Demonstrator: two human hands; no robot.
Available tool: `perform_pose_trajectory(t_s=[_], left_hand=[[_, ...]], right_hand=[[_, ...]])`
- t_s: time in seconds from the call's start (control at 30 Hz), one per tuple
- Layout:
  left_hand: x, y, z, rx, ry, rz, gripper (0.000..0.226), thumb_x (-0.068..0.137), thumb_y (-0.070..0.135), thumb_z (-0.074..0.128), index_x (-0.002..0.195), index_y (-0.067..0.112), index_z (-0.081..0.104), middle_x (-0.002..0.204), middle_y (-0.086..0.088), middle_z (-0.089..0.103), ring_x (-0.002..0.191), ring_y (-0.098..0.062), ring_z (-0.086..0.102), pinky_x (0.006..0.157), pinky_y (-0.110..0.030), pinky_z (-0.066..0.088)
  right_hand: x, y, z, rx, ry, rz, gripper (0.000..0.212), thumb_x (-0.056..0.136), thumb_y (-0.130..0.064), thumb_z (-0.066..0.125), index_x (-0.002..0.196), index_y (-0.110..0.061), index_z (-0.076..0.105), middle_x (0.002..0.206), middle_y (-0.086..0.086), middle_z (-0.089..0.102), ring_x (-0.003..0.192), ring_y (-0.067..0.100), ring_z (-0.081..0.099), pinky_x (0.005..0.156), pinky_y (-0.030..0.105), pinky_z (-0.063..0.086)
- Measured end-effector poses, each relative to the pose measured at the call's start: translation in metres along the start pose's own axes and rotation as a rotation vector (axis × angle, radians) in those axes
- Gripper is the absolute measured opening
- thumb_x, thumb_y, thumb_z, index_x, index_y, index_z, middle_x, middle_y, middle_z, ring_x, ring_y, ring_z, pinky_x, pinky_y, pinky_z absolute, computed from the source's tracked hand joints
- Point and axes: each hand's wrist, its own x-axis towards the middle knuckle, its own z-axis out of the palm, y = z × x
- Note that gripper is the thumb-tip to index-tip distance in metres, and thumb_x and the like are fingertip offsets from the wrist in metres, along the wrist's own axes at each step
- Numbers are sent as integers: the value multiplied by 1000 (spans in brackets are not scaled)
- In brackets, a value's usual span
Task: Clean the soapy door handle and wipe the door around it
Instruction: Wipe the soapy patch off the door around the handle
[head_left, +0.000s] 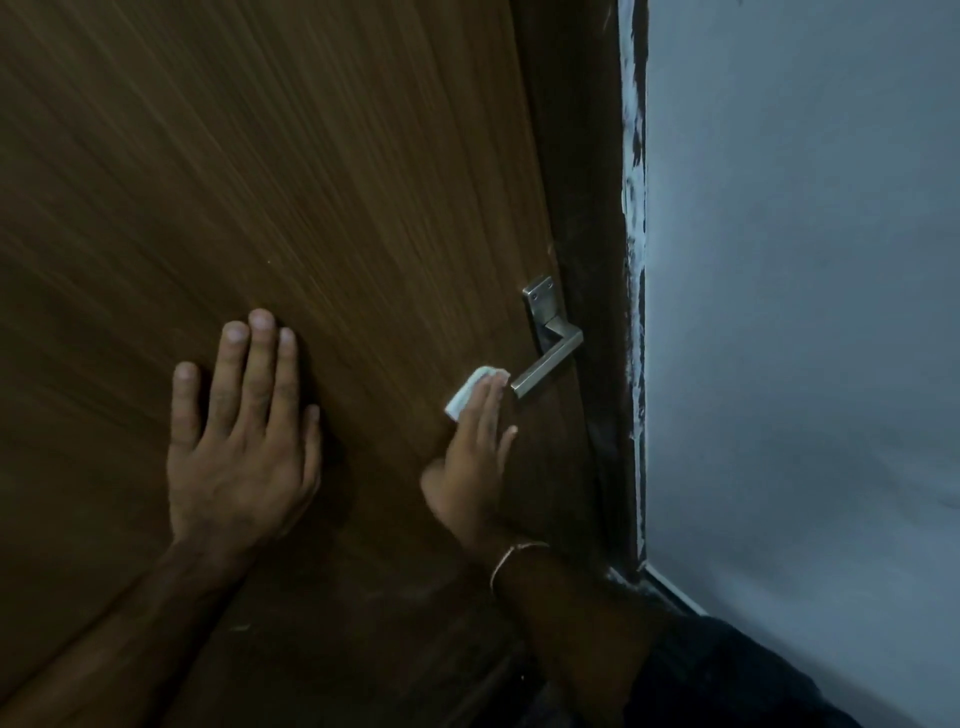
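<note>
I am pressing my left hand (244, 447) flat on the door (311, 182), fingers straight. My right hand (475, 467), fingers straight, is pressing a white cloth (467, 392) against the door just beside the handle (550, 353).

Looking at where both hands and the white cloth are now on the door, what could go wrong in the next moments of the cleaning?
1. The right hand presses the small white cloth with flat fingers only, so it may slip out and fall.
2. The cloth sits just left of the door handle tip; fingers could knock the metal end.
3. The left hand lies flat on the door, possibly leaving marks on the wood.
</note>
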Motion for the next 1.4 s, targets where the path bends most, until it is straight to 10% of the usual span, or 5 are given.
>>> perform_pose_trajectory(t_s=[0.27, 0.5, 0.87, 1.07, 1.4], left_hand=[[-3, 0, 8, -7, 29, -19, 72, 104, 38, 34, 165, 6, 11, 173, -11, 3, 161, -27, 5, 130, -47, -4], [-1, 3, 6, -37, 25, -31, 71, 104, 37, 35, 165, 7, 13, 174, -10, 5, 161, -26, 8, 129, -49, 0], [0, 3, -2, -18, 27, -26, 69, 105, 35, 37, 164, 6, 16, 173, -11, 9, 161, -25, 9, 130, -48, 2], [0, 2, -3, -20, 56, -16, 67, 105, 34, 37, 163, 5, 19, 173, -12, 12, 160, -25, 11, 130, -47, 5], [0, 4, -7, -50, 45, -31, 67, 106, 32, 37, 163, 4, 19, 173, -12, 12, 160, -25, 11, 129, -48, 6]], right_hand=[[16, -64, -27, 16, 69, -516, 106, 72, -21, 53, 158, -8, -7, 166, 8, -16, 154, 22, -16, 124, 54, 3], [72, -98, -71, 456, 128, -54, 72, 97, -15, 46, 159, -11, 9, 167, 6, 1, 155, 19, 0, 125, 46, 18], [106, -9, -152, 42, 323, -440, 28, 88, 4, 58, 110, -5, 73, 117, 10, 70, 110, 22, 63, 99, 33, 52], [123, 30, -172, -653, -124, -714, 33, 84, 4, 59, 112, -9, 71, 115, 7, 67, 107, 27, 51, 89, 35, 46], [75, 23, -137, -483, -356, -664, 33, 91, -5, 56, 122, -12, 65, 130, 3, 55, 119, 20, 48, 103, 30, 39]])
